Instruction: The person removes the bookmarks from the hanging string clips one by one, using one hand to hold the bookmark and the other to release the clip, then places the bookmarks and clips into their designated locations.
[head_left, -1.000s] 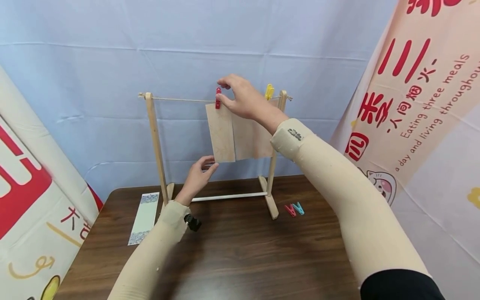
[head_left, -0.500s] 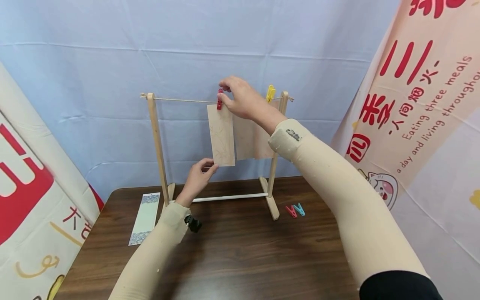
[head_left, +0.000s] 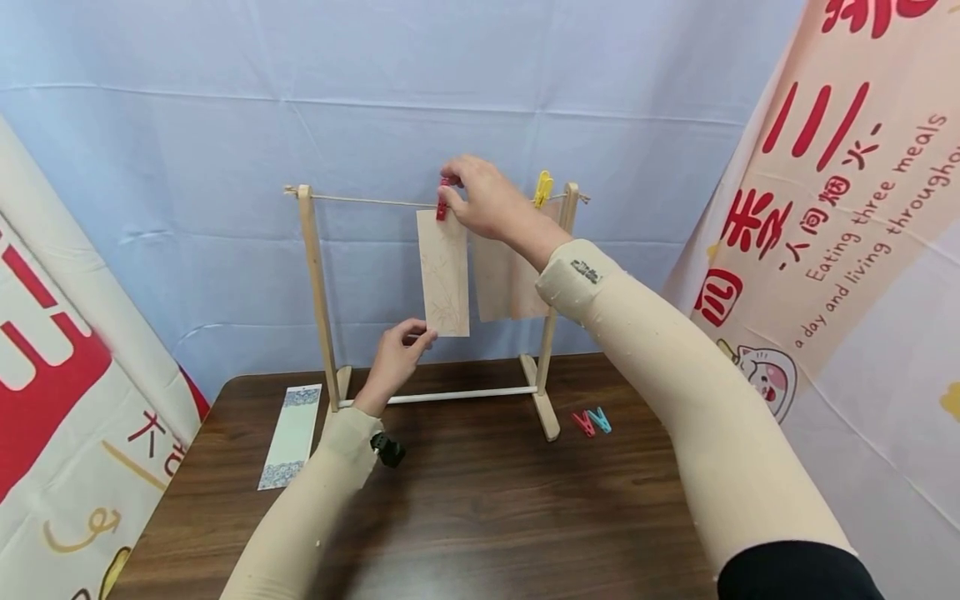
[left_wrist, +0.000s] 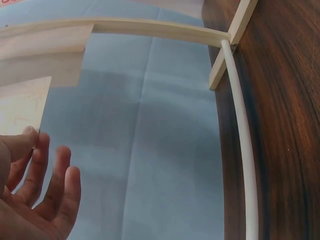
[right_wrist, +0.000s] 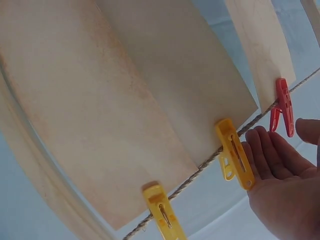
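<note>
A: Where did we have the pale card [head_left: 445, 275]?

B: Near the centre of the head view, upright under the cord [head_left: 367, 201], with faint plant lines on its face. The red clip [head_left: 442, 204] sat at its top edge, on the cord.

A: And our left hand [head_left: 399, 354]?

B: We pinched the card's lower left corner between thumb and finger. The left wrist view showed that at its lower left, with the other fingers spread loosely.

A: What about our right hand [head_left: 483, 200]?

B: We had its thumb and fingers curled round the handles of the red clip; how hard we squeezed, we couldn't tell.

A: What hung beside it?

B: A second card [head_left: 492, 279] and a third card [head_left: 528, 283], overlapping, right of centre. In the right wrist view we saw one yellow clip [right_wrist: 235, 155] near the middle and another yellow clip [right_wrist: 162, 210] at the bottom.

A: And below?

B: The wooden stand [head_left: 316, 283] stood on the worktop [head_left: 480, 517]. We saw a patterned strip [head_left: 291, 437] at the lower left, and a loose red peg [head_left: 582, 423] just beside a blue peg [head_left: 599, 419] at the lower right.
</note>
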